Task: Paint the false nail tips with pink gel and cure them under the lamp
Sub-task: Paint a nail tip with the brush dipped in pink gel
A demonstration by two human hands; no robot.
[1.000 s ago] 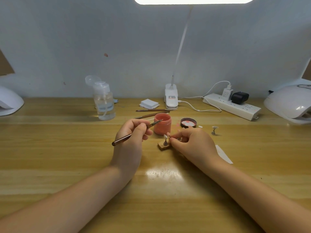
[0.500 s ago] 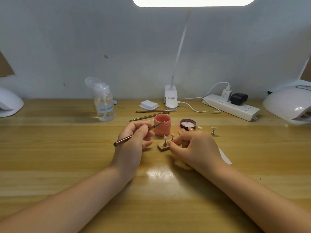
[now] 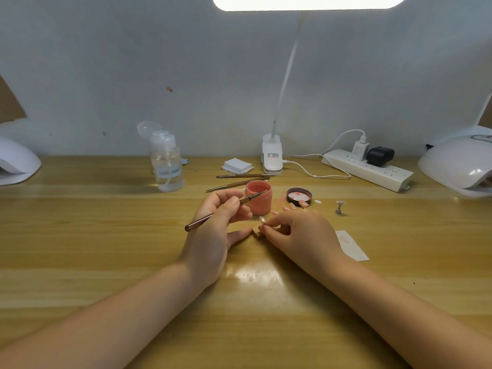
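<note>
Your left hand (image 3: pixel 213 235) pinches the brush (image 3: pixel 226 209), its bristles over the open pink gel jar (image 3: pixel 258 199). Your right hand (image 3: pixel 300 233) curls its fingertips (image 3: pixel 266 228) around the stand beneath an unpainted nail tip (image 3: pixel 261 219), just nearer you than the jar.

The left hand (image 3: pixel 213 230) pinches a thin brush (image 3: pixel 226 210); the brush tip is over the open pink gel jar (image 3: pixel 258 198). Just in front of the jar, the right hand (image 3: pixel 300 234) pinches a nail tip (image 3: pixel 262 220) on a small stand. The jar's lid (image 3: pixel 298 196) lies just right of the jar, and a white curing lamp (image 3: pixel 460 166) stands far to its right.
</note>
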